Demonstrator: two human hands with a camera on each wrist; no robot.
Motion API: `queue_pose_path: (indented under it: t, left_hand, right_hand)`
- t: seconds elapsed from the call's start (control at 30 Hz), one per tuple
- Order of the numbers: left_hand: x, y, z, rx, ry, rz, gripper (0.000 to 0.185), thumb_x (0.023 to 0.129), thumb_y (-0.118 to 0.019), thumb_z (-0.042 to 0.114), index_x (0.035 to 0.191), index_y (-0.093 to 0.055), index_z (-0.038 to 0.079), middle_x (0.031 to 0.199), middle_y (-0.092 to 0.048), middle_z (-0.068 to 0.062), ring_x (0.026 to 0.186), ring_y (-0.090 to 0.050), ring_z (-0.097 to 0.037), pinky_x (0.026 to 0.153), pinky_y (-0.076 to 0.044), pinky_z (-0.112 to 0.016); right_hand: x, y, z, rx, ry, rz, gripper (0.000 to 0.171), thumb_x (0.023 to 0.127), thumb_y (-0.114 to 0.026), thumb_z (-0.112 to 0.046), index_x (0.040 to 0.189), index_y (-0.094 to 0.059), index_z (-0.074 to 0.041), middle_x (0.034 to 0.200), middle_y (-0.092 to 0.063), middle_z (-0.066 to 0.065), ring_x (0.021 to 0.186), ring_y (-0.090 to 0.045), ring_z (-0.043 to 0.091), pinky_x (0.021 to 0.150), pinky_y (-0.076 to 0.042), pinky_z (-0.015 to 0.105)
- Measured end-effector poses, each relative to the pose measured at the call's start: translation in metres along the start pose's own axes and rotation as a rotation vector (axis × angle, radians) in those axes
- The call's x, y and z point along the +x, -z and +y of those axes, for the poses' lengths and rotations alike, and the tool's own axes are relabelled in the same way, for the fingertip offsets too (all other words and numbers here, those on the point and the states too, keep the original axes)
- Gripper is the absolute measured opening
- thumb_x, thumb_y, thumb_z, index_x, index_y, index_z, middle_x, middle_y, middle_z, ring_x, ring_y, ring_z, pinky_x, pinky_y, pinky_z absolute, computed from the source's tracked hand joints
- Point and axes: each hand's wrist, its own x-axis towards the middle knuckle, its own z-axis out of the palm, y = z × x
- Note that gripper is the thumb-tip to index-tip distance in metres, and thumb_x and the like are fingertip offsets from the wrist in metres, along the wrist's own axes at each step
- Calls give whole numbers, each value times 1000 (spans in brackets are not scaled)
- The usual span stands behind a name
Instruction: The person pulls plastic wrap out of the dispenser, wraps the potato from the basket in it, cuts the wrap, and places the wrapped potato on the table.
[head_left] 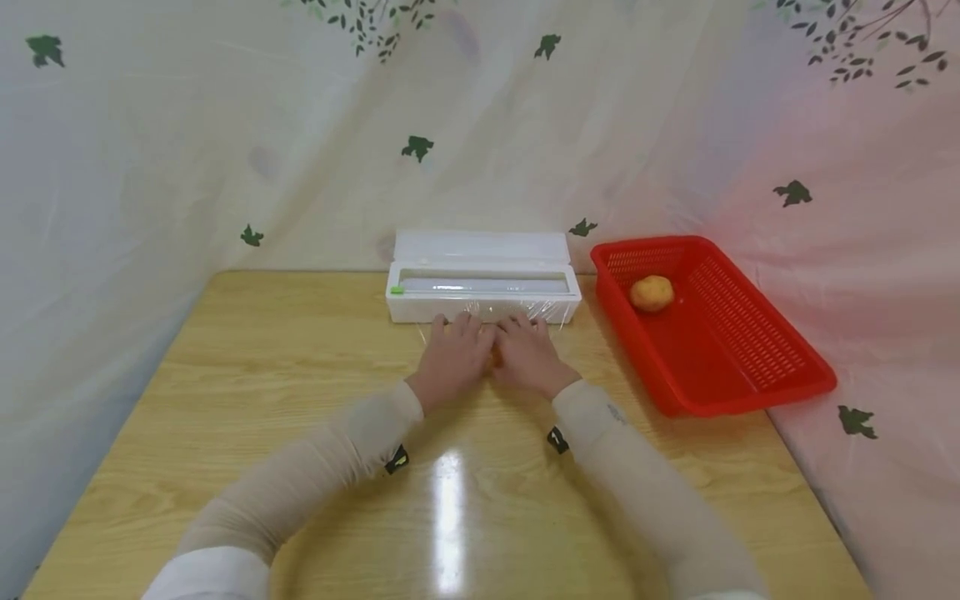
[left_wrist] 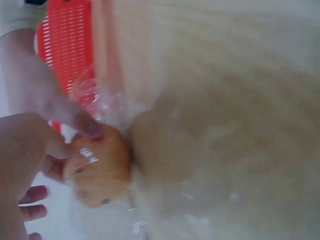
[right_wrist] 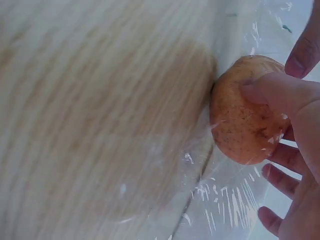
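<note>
A brownish-orange potato [right_wrist: 235,122] is between my two hands, just in front of the cling film box [head_left: 414,312]. Clear cling film [right_wrist: 225,207] stretches from the box and lies around the potato, with shiny creases. My right hand [head_left: 528,357] grips the potato, thumb pressed on its near side and fingers behind it. From the other side my left hand [head_left: 453,358] holds it too, thumb and a finger at its edge in the left wrist view. Seen from the head, the hands' backs hide most of the potato.
The white box stands with its lid raised at the table's back edge, its roll inside and a green slider at the left. To the right is a red basket [head_left: 708,410] with another potato [head_left: 652,294] in it. Behind the wooden table [head_left: 285,358] hangs a leaf-patterned cloth [head_left: 322,150].
</note>
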Motion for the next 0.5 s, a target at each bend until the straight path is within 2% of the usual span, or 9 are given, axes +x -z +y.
queue_pose_path:
  t: [0.13,0.3,0.4,0.5]
  left_hand:
    - [-10,-8,5,29,-13,97,16,96,-60,22,101,-57,8,100,-54,-12,99,-53,-31,79,-44,-46]
    - [-14,-22,3,90,-36,163,11,97,-53,17,103,-56,8,98,-53,-11,94,-52,-30,74,-43,-43]
    - [-14,-28,0,100,-33,177,16,99,-45,14,109,-56,8,100,-52,-11,97,-53,-30,74,-43,-44]
    - [-14,-33,-2,110,-32,144,22,101,-42,15,118,-55,9,106,-51,-11,103,-53,-30,79,-44,-45]
  right_hand:
    - [7,3,2,-1,-6,-35,71,86,-75,-47,144,-54,-12,143,-54,9,136,-38,33,106,-30,61]
    - [16,5,5,39,-20,-86,74,85,-77,-46,145,-52,-11,147,-51,10,138,-36,33,108,-28,64]
    - [20,6,6,65,-24,-108,75,84,-77,-46,146,-51,-13,148,-51,9,138,-35,33,109,-28,65]
    - [21,9,7,88,-23,-126,76,84,-78,-47,146,-51,-13,148,-51,8,138,-34,33,108,-28,65]
